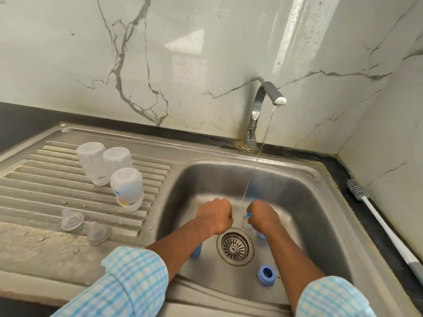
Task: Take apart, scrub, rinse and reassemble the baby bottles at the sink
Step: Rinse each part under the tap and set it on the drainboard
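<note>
Print (120, 200) on bottle (127, 184) unreadable; right hand (263, 216) grips ring (248, 215).

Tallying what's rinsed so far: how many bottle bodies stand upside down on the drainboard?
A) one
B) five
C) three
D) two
C: three clear bottle bodies stand mouth-down on the ribbed drainboard, two at the back and one in front.

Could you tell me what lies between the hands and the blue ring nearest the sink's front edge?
The round drain strainer, shown in the head view.
</note>
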`<state>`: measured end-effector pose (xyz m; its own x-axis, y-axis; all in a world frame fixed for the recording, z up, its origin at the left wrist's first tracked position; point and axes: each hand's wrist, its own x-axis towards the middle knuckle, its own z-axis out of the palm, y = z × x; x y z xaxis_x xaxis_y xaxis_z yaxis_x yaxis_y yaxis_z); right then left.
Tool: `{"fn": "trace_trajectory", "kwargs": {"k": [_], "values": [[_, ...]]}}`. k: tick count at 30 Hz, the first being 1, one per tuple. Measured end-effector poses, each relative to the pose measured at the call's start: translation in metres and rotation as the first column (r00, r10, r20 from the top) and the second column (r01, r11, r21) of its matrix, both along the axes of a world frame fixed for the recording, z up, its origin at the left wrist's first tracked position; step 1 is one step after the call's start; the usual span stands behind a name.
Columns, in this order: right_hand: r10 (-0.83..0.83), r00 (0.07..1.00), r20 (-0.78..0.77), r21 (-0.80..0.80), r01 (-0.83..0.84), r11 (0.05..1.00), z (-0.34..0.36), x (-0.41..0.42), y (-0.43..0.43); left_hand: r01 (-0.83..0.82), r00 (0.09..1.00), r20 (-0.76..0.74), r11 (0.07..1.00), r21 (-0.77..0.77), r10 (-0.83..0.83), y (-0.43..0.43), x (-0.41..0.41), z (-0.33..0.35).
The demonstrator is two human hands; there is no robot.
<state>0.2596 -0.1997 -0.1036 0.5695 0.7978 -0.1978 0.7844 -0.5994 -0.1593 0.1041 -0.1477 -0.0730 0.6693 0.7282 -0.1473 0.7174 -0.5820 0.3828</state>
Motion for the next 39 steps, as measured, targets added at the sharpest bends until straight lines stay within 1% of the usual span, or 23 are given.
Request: {"fn": "trace_trajectory", "kwargs": {"k": [3, 8, 10, 11, 12, 13, 14, 15, 16, 17, 18, 20, 21, 23, 26, 29, 31, 34, 36, 39], "values": [[0.029, 0.999, 0.026, -0.037, -0.028, 0.999, -0.013, 0.001, 0.010, -0.046, 0.999, 0.017, 0.998, -0.044, 0.047, 0.012, 0.008, -0.011], [0.005, 1.000, 0.013, -0.047, -0.005, 0.999, -0.028, 0.002, 0.015, -0.121, 0.988, 0.084, 0.985, -0.120, 0.131, 0.020, 0.025, -0.020], [-0.029, 0.999, -0.020, -0.007, 0.029, 1.000, -0.028, 0.003, 0.017, -0.141, 0.978, 0.129, 0.972, -0.191, 0.167, 0.020, 0.033, -0.023], [-0.063, 0.996, -0.069, 0.052, 0.067, 0.996, -0.025, 0.005, 0.018, -0.155, 0.966, 0.164, 0.958, -0.242, 0.198, 0.020, 0.036, -0.025], [-0.101, 0.983, -0.156, 0.141, 0.124, 0.982, -0.021, 0.009, 0.020, -0.177, 0.946, 0.208, 0.935, -0.308, 0.248, 0.020, 0.040, -0.027], [-0.133, 0.945, -0.299, 0.251, 0.212, 0.945, -0.014, 0.014, 0.019, -0.196, 0.911, 0.264, 0.898, -0.393, 0.315, 0.020, 0.044, -0.028], [-0.145, 0.875, -0.462, 0.343, 0.327, 0.880, -0.006, 0.018, 0.018, -0.209, 0.860, 0.313, 0.837, -0.505, 0.403, 0.020, 0.047, -0.028], [-0.129, 0.791, -0.598, 0.396, 0.432, 0.811, 0.004, 0.020, 0.016, -0.199, 0.795, 0.344, 0.751, -0.629, 0.499, 0.019, 0.050, -0.026], [-0.090, 0.708, -0.701, 0.418, 0.510, 0.752, 0.015, 0.023, 0.014, -0.158, 0.725, 0.361, 0.652, -0.741, 0.586, 0.018, 0.055, -0.023], [-0.038, 0.651, -0.758, 0.431, 0.544, 0.720, 0.026, 0.022, 0.011, -0.099, 0.662, 0.372, 0.568, -0.817, 0.650, 0.017, 0.056, -0.019], [0.014, 0.611, -0.791, 0.442, 0.556, 0.704, 0.034, 0.022, 0.009, -0.034, 0.611, 0.385, 0.510, -0.860, 0.691, 0.017, 0.060, -0.016], [0.098, 0.572, -0.815, 0.466, 0.545, 0.696, 0.048, 0.018, 0.007, 0.084, 0.528, 0.422, 0.449, -0.889, 0.737, 0.019, 0.065, -0.010], [0.117, 0.567, -0.816, 0.474, 0.537, 0.698, 0.052, 0.017, 0.008, 0.126, 0.496, 0.446, 0.447, -0.886, 0.744, 0.020, 0.065, -0.008], [0.128, 0.581, -0.804, 0.485, 0.515, 0.707, 0.053, 0.015, 0.011, 0.172, 0.445, 0.500, 0.478, -0.862, 0.743, 0.023, 0.065, -0.005], [0.108, 0.616, -0.780, 0.489, 0.492, 0.720, 0.048, 0.016, 0.016, 0.174, 0.398, 0.551, 0.530, -0.830, 0.733, 0.026, 0.064, -0.002], [0.073, 0.634, -0.770, 0.467, 0.482, 0.742, 0.048, 0.016, 0.016, 0.145, 0.379, 0.577, 0.570, -0.809, 0.723, 0.028, 0.068, -0.003], [0.063, 0.621, -0.781, 0.458, 0.503, 0.733, 0.053, 0.016, 0.016, 0.114, 0.390, 0.601, 0.611, -0.783, 0.698, 0.028, 0.071, -0.005], [0.048, 0.591, -0.806, 0.437, 0.538, 0.721, 0.056, 0.017, 0.019, 0.067, 0.433, 0.651, 0.698, -0.713, 0.623, 0.028, 0.076, -0.010], [0.042, 0.632, -0.774, 0.458, 0.512, 0.726, 0.051, 0.018, 0.021, 0.076, 0.454, 0.679, 0.734, -0.675, 0.578, 0.028, 0.076, -0.012], [0.028, 0.744, -0.667, 0.519, 0.438, 0.734, 0.044, 0.020, 0.021, 0.111, 0.479, 0.714, 0.772, -0.626, 0.510, 0.027, 0.076, -0.013]]}}
